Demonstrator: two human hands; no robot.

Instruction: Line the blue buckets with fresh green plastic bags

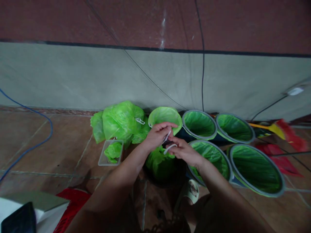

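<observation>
A dark round bin (150,181) stands before me with a green garbage bag (161,165) in it. Over its mouth, my left hand (160,134) and my right hand (182,149) meet, each closed on part of a white drawstring (167,136) at the top of the bag. Loops of the string stick out between the fingers. Just behind the hands is another bin lined with pale green plastic (165,116). My forearms and fingers cover part of the bag's top.
Several grey-rimmed bins (199,124) with green liners stand to the right. Tied green bags (121,121) and a clear plastic tub (103,157) lie left. A broom (277,130) and red dustpan (279,158) are far right; a blue cable (50,129) crosses the floor.
</observation>
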